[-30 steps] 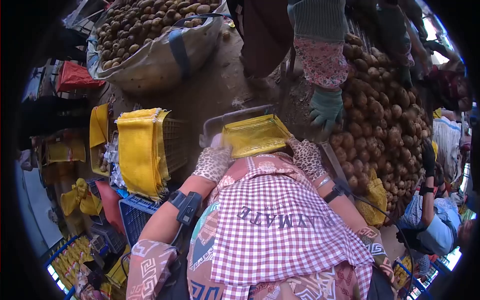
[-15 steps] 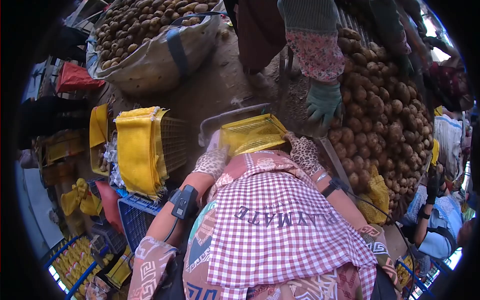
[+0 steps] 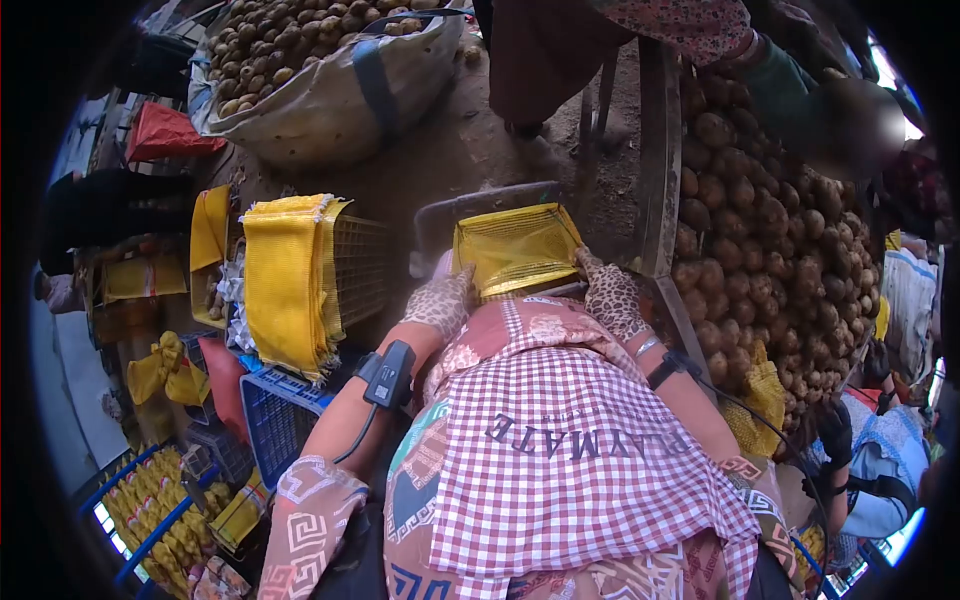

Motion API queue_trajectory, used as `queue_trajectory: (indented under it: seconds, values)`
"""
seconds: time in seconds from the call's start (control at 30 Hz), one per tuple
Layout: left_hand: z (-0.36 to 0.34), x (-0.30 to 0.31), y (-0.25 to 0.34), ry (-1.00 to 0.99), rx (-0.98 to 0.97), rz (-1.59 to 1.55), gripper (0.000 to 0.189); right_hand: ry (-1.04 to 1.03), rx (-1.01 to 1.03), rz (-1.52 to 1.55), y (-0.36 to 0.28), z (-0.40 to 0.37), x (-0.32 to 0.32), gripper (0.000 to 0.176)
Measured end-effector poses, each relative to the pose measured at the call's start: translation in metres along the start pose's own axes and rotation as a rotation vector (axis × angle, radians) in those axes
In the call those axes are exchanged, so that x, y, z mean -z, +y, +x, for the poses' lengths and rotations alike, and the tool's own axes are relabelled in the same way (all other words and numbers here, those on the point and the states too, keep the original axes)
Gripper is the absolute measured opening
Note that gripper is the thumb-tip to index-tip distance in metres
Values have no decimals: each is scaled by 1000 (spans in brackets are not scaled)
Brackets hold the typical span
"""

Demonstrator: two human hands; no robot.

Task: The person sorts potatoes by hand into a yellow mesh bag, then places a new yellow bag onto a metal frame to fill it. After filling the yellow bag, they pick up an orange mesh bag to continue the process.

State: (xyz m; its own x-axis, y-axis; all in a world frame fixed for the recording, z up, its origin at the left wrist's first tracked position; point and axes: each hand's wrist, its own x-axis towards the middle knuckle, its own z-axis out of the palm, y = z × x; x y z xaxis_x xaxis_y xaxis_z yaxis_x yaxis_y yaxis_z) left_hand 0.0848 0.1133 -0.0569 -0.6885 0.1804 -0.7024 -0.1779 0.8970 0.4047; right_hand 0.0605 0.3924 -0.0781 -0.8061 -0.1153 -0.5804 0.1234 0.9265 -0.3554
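Note:
A yellow mesh bag (image 3: 515, 255) stands open in front of my body, its mouth spread into a rough rectangle, with no potatoes visible inside. My left hand (image 3: 440, 303), in a leopard-print glove, is closed on the bag's left rim. On the opposite rim, my right hand (image 3: 612, 300) in a matching glove grips the edge between thumb and fingers. A grey, frame-like rim (image 3: 480, 200) shows just behind the bag; what it belongs to is hidden. My checkered apron (image 3: 570, 440) reaches up to the near side of the bag.
Potatoes (image 3: 765, 235) lie heaped to the right behind a wooden board (image 3: 658, 150). A large white sack (image 3: 330, 110) of potatoes stands far left. Folded yellow bags (image 3: 285, 285) hang over a crate (image 3: 360, 265) at left. A co-worker's green sleeve (image 3: 780, 100) reaches above the heap.
The co-worker's green-gloved hand has swung from beside the board up and right over the potatoes. My hands keep their hold on the mesh bag, whose mouth now faces me more squarely.

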Motion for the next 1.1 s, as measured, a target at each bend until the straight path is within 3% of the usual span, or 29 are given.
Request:
queue_trajectory:
  seconds: [0.07, 0.13, 0.23, 0.27, 0.3, 0.33, 0.37, 0.4, 0.43, 0.47, 0.53, 0.6, 0.63, 0.67, 0.73, 0.77, 0.83, 0.87, 0.93, 1.0, 1.07, 1.1]
  values:
    - [-1, 2, 7, -6, -12, -6, 52, 46, 48, -26, 4, 3, -2, 51]
    - [-7, 6, 14, 81, -56, -43, 56, 111, 270, 82, 7, 0, -1, 52]
    - [-12, -1, 14, 194, -48, -7, 57, 119, 416, 288, 27, 7, -20, 56]
    - [-6, -9, 10, 212, -85, 17, 57, 132, 381, 172, 20, 0, -17, 52]
    - [-11, -8, 29, 210, -55, 145, 58, -37, 217, 296, 6, -13, 3, 53]
    - [-15, -16, 36, 308, -108, 287, 59, -87, 204, 332, 15, -9, -9, 58]
    - [-9, -36, 25, 420, -181, 345, 56, 18, 361, 135, 21, -10, -20, 64]
    - [-11, -36, 35, 384, -140, 328, 53, 135, 484, 89, 41, 17, -68, 67]
    - [-20, -39, 40, 525, -279, 335, 53, 106, 445, 322, 46, 22, -84, 55]
    - [-24, -44, 45, 585, -352, 320, 55, 135, 461, 265, 38, 1, -64, 38]
    - [-26, -51, 56, 489, -362, 306, 59, 150, 431, 441, 35, -5, -69, 36]
    - [-26, -61, 62, 296, -343, 328, 70, 36, 278, 573, 27, -20, -54, 35]
    - [-12, -69, 60, 215, -323, 364, 73, 78, 399, 326, 29, -19, -52, 39]
    - [-4, -79, 56, 142, -306, 398, 77, 104, 386, 328, 29, -23, -47, 39]
    - [0, -91, 58, 130, -244, 464, 77, -118, 240, 669, 20, -46, -22, 40]
    - [2, -92, 56, 192, -247, 459, 72, 255, 521, 288, 28, -48, -46, 42]
    - [5, -78, 67, 278, -283, 448, 58, 300, 452, 362, 20, -76, -21, 42]
    - [16, -72, 73, 192, -220, 401, 56, 333, 396, 397, 24, -80, -12, 38]
    - [16, -68, 67, 180, -284, 432, 57, 549, 306, 147, 29, -102, 0, 40]
    - [15, -74, 53, 179, -329, 437, 57, 626, 1, 140, 44, -132, 21, 41]
    - [22, -80, 53, 199, -357, 410, 57, 903, -274, -119, 73, -175, 43, 40]
    - [28, -80, 54, 211, -342, 393, 57, 887, -452, -136, 90, -193, 54, 44]
